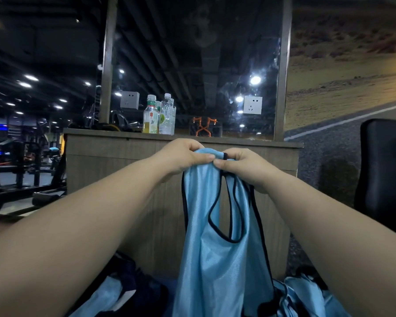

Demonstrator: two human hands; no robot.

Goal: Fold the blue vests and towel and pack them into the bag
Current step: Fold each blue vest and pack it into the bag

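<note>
Your forearms reach forward; your left hand [183,156] and right hand [240,167] pinch the blue vest [217,259] by its shoulder straps, and it hangs before the bench [124,156]. It looks light, limp and slippery, so grip seams.

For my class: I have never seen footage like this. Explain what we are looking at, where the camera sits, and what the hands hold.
There is one picture, from a camera worn on a person's head, looking forward and down. No machine: two bare hands. The left hand and right hand together pinch the top of a blue vest, which hangs down between the arms. More blue cloth lies below. Behind stands a wooden counter with bottles on it, beneath a mirror.
</note>
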